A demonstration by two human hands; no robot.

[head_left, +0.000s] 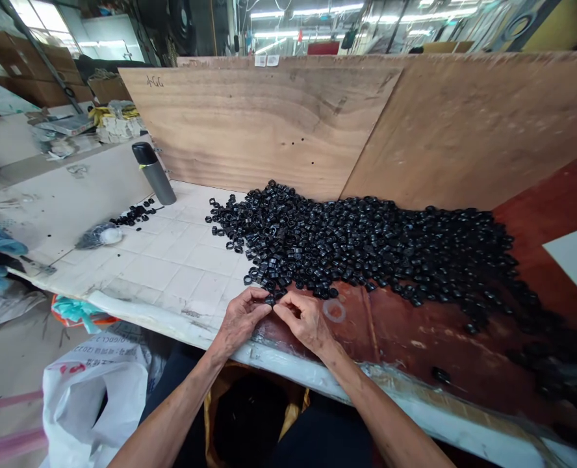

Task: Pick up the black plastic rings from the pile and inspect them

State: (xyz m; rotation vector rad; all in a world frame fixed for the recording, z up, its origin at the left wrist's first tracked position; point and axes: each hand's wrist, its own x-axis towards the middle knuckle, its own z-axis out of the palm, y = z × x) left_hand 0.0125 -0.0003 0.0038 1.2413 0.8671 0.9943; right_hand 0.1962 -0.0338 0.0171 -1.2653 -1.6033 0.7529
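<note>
Near the front edge of the table, my left hand [242,320] pinches a small black plastic ring [269,300] between thumb and fingertips. My right hand [307,318] meets it from the other side, its thumb and index finger closed in a pinch beside the ring. What those right fingertips grip is hidden. Just beyond both hands spreads a large heap of black plastic rings [347,244], running from the middle of the table to the right.
A grey bottle [158,177] with a black cap stands at the back left, near a small pile of black pieces [135,214] and a plastic bag [98,235]. Wooden boards [259,123] wall the back. Below the edge, an open container [249,416] sits between my legs, beside a white sack [96,390].
</note>
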